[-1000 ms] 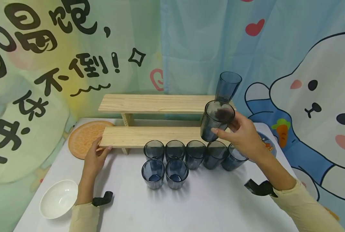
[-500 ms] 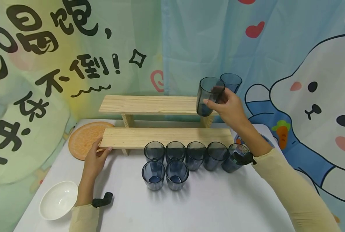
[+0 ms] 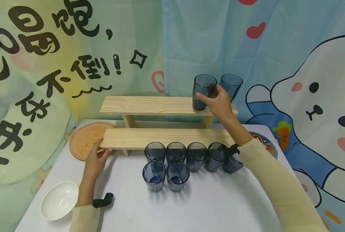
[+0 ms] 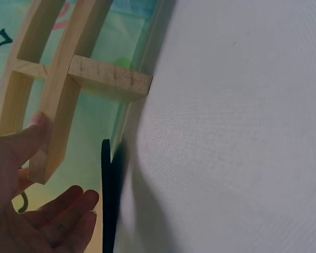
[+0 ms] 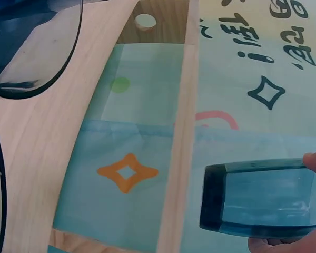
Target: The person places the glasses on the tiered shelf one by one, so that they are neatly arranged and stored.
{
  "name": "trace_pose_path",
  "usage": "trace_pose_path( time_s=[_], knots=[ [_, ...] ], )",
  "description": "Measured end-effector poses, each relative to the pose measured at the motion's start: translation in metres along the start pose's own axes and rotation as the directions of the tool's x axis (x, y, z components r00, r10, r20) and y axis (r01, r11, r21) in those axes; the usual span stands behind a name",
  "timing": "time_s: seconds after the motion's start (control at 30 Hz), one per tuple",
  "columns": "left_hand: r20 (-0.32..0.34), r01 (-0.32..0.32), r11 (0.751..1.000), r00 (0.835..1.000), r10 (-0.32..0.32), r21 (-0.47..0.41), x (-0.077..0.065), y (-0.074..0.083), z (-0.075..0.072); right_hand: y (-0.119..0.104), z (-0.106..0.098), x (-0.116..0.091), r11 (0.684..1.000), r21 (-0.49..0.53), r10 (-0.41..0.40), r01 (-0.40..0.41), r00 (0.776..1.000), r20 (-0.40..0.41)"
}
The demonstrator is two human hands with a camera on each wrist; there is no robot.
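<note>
My right hand (image 3: 220,103) grips a tinted drinking glass (image 3: 200,93) upright at the upper tier of a two-tier wooden shelf (image 3: 149,104). In the right wrist view the glass's dark base (image 5: 213,197) is right by the board's edge. To its right a matching glass (image 3: 232,84) stands on that tier, partly hidden behind the hand. At the lower tier's left end, my left hand (image 3: 95,161) pinches the board's corner, thumb (image 4: 29,138) on one face, a finger behind, other fingers loose.
Several tinted glasses (image 3: 177,177) stand on the white table (image 3: 207,206) before the lower tier, close together. A white bowl (image 3: 59,201) stands near the left forearm. Round orange mat (image 3: 83,141) lies back left; a patterned plate (image 3: 263,143) lies right, partly covered by the right arm.
My right hand has carried the glass up and leftward from above the lower tier to the upper tier, beside the other glass. The left hand stays on the lower board.
</note>
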State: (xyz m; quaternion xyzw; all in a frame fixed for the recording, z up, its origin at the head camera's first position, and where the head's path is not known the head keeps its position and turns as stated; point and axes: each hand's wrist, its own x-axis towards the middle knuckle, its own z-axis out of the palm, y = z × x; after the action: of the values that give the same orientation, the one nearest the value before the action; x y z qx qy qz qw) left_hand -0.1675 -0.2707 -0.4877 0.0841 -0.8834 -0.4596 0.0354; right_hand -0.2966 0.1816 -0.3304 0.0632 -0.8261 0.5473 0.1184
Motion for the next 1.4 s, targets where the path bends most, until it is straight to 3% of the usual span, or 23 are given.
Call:
trace_pose_path(
  time_s=[0.77,1.4],
  knots=[
    [-0.001,-0.004,1.0,1.0,0.004,-0.01,0.0,-0.001,-0.001,0.007,0.019,0.006,0.998,-0.058,0.017,-0.022,0.996,-0.086],
    [-0.014,-0.015,1.0,1.0,0.015,-0.009,0.0,0.002,-0.001,0.001,0.011,-0.001,0.995,-0.066,0.075,-0.074,0.997,0.013]
  ],
)
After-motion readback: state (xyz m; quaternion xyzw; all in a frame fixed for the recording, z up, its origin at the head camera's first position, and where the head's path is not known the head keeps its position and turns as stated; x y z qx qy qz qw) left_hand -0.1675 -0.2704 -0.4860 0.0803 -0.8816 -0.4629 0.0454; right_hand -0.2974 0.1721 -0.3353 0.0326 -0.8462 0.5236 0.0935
